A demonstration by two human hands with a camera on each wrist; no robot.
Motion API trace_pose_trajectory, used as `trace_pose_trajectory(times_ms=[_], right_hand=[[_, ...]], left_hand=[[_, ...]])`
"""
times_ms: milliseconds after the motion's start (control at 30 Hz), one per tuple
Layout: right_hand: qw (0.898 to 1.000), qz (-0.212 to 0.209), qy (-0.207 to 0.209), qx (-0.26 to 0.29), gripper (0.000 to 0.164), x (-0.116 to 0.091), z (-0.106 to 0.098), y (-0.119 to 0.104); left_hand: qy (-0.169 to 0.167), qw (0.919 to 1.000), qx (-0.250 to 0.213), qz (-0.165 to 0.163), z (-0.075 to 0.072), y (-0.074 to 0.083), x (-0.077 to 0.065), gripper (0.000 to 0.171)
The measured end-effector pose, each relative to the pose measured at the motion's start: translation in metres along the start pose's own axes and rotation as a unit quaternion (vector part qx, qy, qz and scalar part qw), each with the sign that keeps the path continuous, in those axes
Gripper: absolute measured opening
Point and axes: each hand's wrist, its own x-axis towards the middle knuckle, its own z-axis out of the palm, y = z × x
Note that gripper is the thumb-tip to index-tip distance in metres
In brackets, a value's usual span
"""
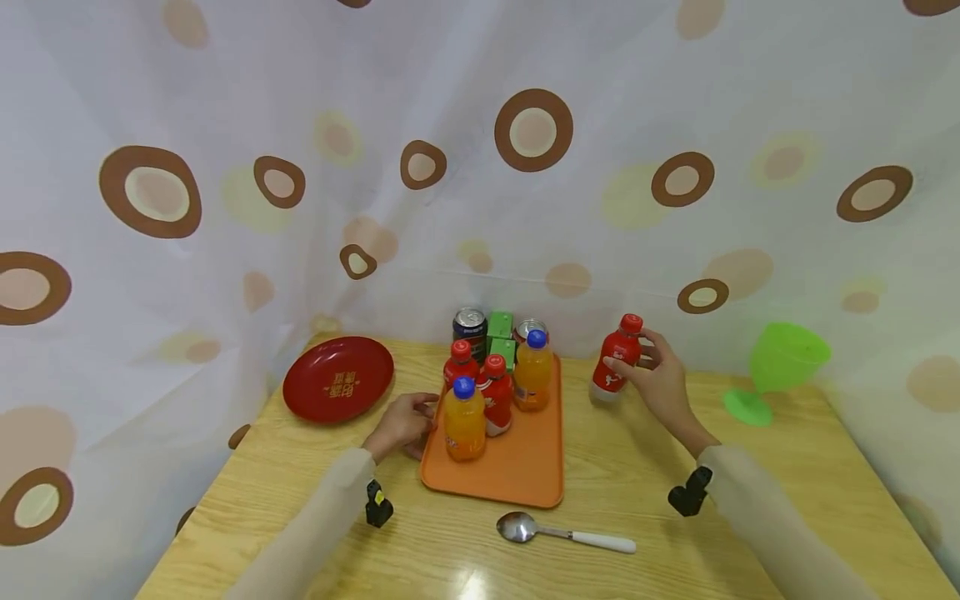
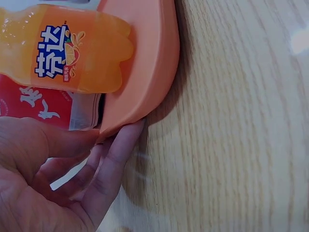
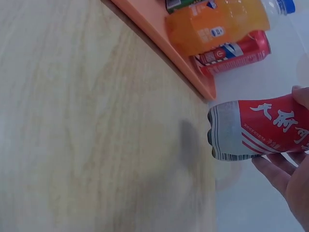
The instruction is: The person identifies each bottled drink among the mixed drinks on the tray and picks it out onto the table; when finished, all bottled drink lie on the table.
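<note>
In the head view my right hand holds a red-labelled cola bottle by its upper body, right of the tray. The bottle tilts slightly; in the right wrist view its base shows apart from its shadow. My left hand grips the left rim of the orange tray, thumb on the rim and a finger at its underside in the left wrist view. On the tray stand two orange soda bottles, two red bottles, cans and green boxes.
A dark can, green boxes and a red can stand at the tray's back. The red plate lies left, a white-handled spoon in front, a green goblet right. A patterned curtain hangs behind the table.
</note>
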Motion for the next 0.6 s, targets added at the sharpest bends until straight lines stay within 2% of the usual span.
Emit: trace_pose_trajectory(times_ms=[233,367,600], right_hand=[[0.999,-0.006,0.044,0.018,0.073,0.022,0.013,0.01],[0.999,-0.002,0.04,0.008,0.077,0.023,0.023,0.024],[0.999,-0.036,0.03,-0.002,0.079,0.025,0.028,0.041]], left_hand=[[0.005,0.9999,-0.009,-0.004,0.0,0.001,0.001,0.054],[0.004,0.9999,-0.008,-0.011,0.001,0.001,0.001,0.055],[0.011,0.9999,0.002,-0.013,0.001,0.0,0.002,0.054]])
